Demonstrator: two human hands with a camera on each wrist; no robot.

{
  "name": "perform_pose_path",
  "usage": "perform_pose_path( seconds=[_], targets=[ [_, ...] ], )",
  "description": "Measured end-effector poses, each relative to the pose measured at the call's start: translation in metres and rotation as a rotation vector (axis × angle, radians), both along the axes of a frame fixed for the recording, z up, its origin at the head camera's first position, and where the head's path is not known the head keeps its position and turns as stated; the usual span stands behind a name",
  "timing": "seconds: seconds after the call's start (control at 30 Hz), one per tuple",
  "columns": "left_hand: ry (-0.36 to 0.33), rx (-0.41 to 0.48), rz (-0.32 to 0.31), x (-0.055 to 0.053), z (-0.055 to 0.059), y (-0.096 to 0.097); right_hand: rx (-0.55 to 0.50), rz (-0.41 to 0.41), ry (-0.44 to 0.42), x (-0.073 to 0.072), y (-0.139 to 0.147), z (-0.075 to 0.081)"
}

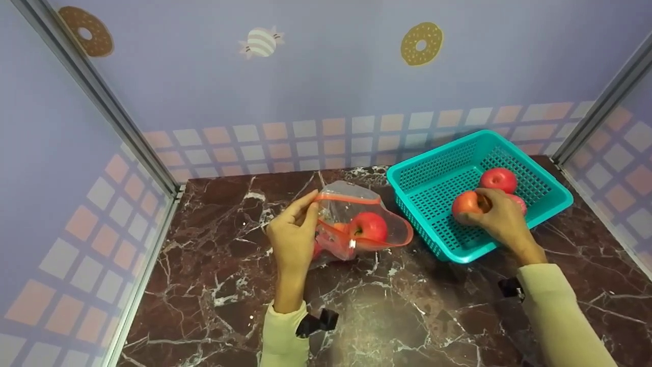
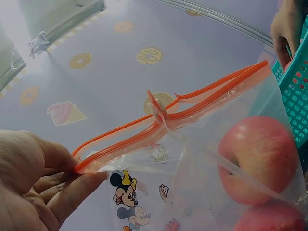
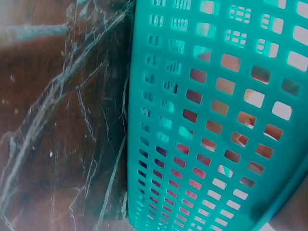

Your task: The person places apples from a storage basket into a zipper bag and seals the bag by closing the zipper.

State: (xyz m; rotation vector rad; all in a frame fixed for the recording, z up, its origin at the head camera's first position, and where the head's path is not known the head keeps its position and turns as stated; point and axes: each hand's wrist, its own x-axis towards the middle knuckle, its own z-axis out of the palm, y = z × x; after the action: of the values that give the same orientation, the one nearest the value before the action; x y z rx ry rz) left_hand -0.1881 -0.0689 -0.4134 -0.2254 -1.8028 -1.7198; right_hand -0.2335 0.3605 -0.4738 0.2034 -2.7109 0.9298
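Note:
My left hand (image 1: 293, 237) pinches the orange zip edge of a clear plastic zip bag (image 2: 192, 159) between thumb and fingers. The bag's mouth gapes, and cartoon mouse prints show on its side. Several red apples lie in it, the top apple (image 1: 370, 227) plainly visible. To the right, my right hand (image 1: 501, 216) grips another apple (image 1: 463, 208) inside a teal basket (image 1: 418, 224). Behind that hand sits a red apple (image 1: 499, 180), with one more partly covered by the hand. In the right wrist view the basket's slotted wall (image 3: 192, 139) hides most of the hand and fruit.
A dark marbled tabletop (image 1: 224, 285) bears the bag and basket. Lilac panels (image 1: 326, 76) with printed sweets and tiles stand at the back and both sides. The basket stands near the back right, close to the bag's right end.

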Motion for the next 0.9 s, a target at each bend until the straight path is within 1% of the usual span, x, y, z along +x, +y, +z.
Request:
perform_pose_path(
  seconds=[0.1, 0.2, 0.4, 0.53, 0.63, 0.7, 0.77, 0.9],
  targets=[
    [0.004, -0.014, -0.001, 0.000, 0.000, 0.000, -0.038, -0.025, 0.014, 0.000, -0.002, 0.002],
    [0.011, -0.026, 0.000, 0.000, -0.001, 0.000, -0.048, -0.055, 0.022, -0.002, -0.005, 0.004],
    [0.016, -0.028, 0.000, 0.001, -0.001, 0.000, -0.067, -0.069, 0.025, -0.002, -0.005, 0.005],
    [0.024, -0.022, -0.006, 0.001, -0.001, 0.001, -0.100, -0.070, 0.065, -0.001, -0.007, 0.004],
    [0.024, -0.021, -0.005, 0.000, -0.001, 0.001, -0.150, -0.076, 0.104, 0.001, -0.011, 0.004],
    [0.025, -0.021, -0.004, 0.000, -0.002, 0.001, -0.196, -0.083, 0.136, 0.002, -0.015, 0.005],
    [0.029, -0.022, -0.003, 0.000, -0.002, 0.001, -0.274, -0.081, 0.175, 0.004, -0.022, 0.006],
    [0.028, -0.031, 0.001, -0.001, -0.001, 0.002, -0.464, -0.022, 0.237, 0.009, -0.040, 0.010]
  ],
)
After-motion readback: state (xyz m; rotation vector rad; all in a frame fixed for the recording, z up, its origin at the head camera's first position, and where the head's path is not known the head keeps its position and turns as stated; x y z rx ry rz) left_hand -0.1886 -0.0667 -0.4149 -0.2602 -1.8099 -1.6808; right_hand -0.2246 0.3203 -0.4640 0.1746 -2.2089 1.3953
